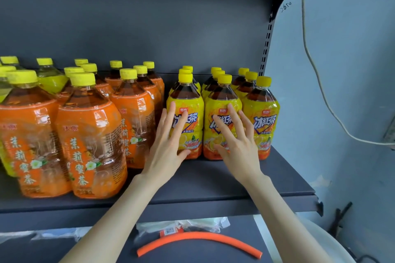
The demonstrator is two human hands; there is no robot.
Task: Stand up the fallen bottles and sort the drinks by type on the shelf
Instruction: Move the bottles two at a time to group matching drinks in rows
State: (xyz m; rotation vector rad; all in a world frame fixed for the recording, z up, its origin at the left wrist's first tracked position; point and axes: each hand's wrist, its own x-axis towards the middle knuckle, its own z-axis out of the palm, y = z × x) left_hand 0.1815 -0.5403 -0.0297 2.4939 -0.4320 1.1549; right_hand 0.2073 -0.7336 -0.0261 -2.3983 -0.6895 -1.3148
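Where flat hands (168,147) (237,145) touch them, yellow-labelled, yellow-capped bottles (261,104) stand upright.

Orange-labelled bottles (92,134), yellow-labelled bottles (260,126), dark grey shelf (213,186).

bare shelf (284,179) front, bottles (222,117) crowding behind

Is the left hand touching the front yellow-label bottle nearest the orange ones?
Touching. The head view shows the left hand with straight fingers lying flat on that yellow-label bottle, and the thumb against its lower label.
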